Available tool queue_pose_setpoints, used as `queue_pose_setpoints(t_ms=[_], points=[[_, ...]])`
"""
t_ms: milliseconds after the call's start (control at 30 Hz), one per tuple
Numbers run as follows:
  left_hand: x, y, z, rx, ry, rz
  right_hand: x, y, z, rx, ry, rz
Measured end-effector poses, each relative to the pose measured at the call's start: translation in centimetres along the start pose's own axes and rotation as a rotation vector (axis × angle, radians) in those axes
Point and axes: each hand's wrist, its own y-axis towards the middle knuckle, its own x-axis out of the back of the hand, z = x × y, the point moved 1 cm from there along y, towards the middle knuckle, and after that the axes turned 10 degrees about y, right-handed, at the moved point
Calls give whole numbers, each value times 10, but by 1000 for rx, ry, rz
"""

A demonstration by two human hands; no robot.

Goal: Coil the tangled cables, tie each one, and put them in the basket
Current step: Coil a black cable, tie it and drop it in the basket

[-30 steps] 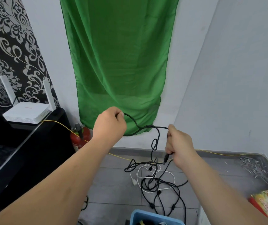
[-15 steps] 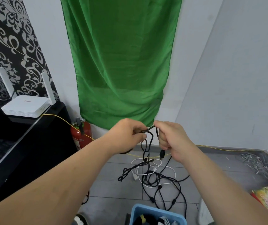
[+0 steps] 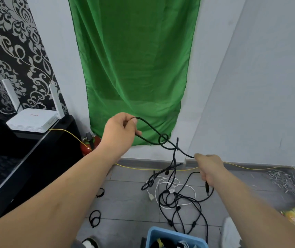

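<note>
A thin black cable [image 3: 151,128] stretches in the air between my two hands, with a small loop in it near the middle. My left hand [image 3: 120,132] grips one part of it, raised in front of the green cloth. Lower and to the right, my right hand [image 3: 208,168] grips the other part, and the cable's plug [image 3: 207,189] hangs below that fist. More black cable drops from the loop to a tangle of black and white cables [image 3: 175,196] on the grey floor. A blue basket [image 3: 176,237] holding some coiled cables sits at the bottom edge.
A green cloth [image 3: 134,68] hangs on the wall ahead. A black cabinet [image 3: 36,158] at the left carries a white router [image 3: 32,120]. A red fire extinguisher [image 3: 89,144] stands in the corner. Black ties [image 3: 95,218] lie on the floor, and a yellow wire [image 3: 161,169] runs along the skirting.
My hands were close together half a second ago. They have now moved apart, the left up and left, the right down and right, stretching the cable between them.
</note>
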Motion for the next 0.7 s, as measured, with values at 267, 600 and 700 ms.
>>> queue_pose_setpoints(t_ms=[267, 600, 700], points=[[9, -9, -27, 135, -420, 52, -12, 1, -6, 133, -100, -79], [6, -26, 8, -104, 1028, 751, -32, -36, 45, 368, 28, 271], [-11, -31, 7, -29, 467, 664, -44, -58, 49, 158, 173, 500]])
